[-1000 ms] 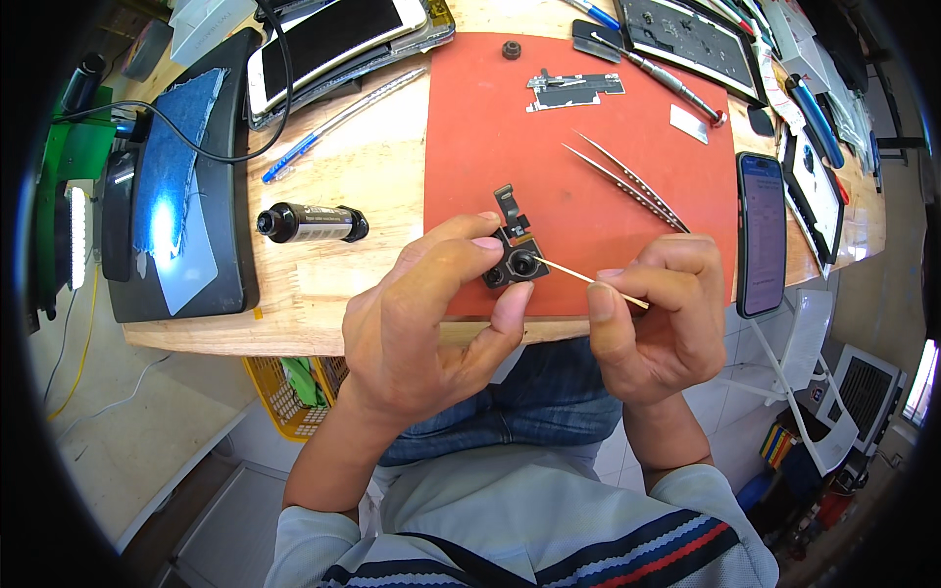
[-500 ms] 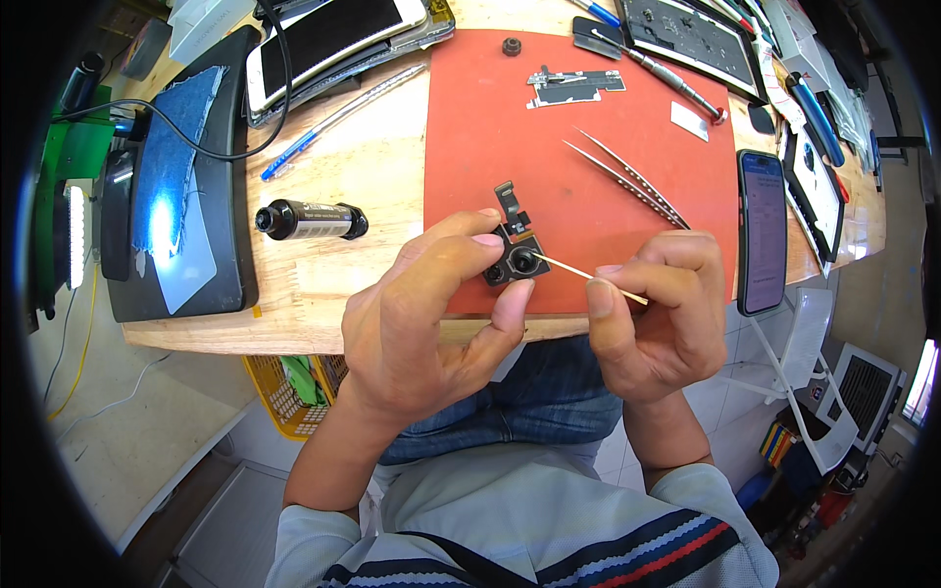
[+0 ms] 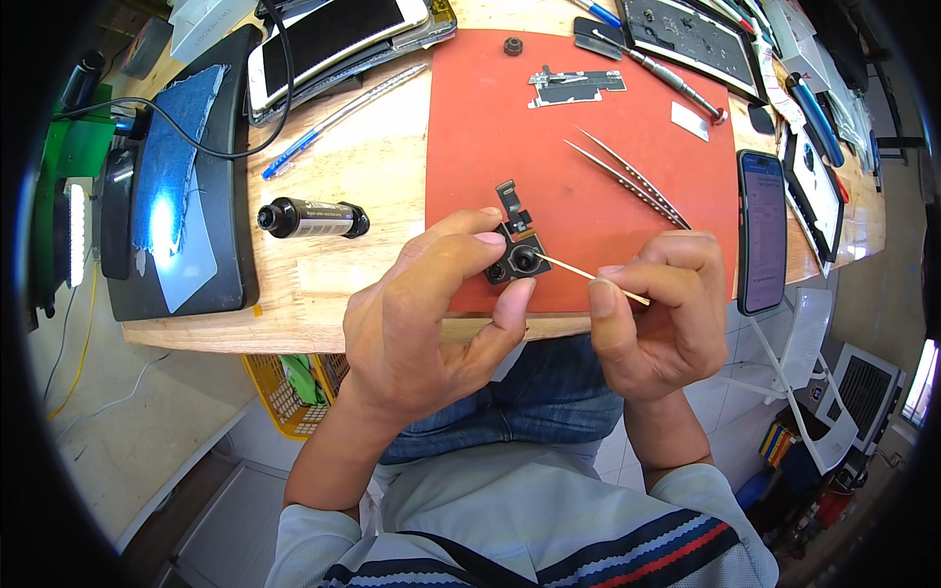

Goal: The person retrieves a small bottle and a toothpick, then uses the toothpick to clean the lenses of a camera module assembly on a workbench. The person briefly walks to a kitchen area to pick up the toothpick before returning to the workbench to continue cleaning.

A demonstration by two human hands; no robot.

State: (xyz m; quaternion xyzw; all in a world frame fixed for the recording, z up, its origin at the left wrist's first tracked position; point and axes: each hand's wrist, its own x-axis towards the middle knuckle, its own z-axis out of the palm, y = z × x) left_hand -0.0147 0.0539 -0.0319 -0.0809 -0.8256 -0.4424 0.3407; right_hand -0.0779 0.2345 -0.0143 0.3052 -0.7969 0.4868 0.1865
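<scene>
Between the thumb and fingers of my left hand [image 3: 421, 304] is a small black phone camera module [image 3: 527, 259]. Its round lenses face up, and a short flex cable with a connector sticks out at its far side. My right hand [image 3: 662, 318] pinches a thin pale wooden stick [image 3: 593, 278]. The stick's far tip meets the larger lens or its rim; exact contact is too small to tell. Both hands are over the near edge of the red mat [image 3: 470, 127]. Metal tweezers [image 3: 627, 178] lie on the mat beyond my right hand.
A dark bottle [image 3: 314, 218] lies on its side left of the mat, near a blue pen [image 3: 294, 155]. At the right stands a phone [image 3: 761, 230]. Farther back are a screwdriver [image 3: 676, 86], a metal shield plate [image 3: 576, 86] and a white phone [image 3: 333, 44].
Almost nothing differs. Both hands keep their grips, and the stick's tip stays at the larger lens with at most a tiny shift.
</scene>
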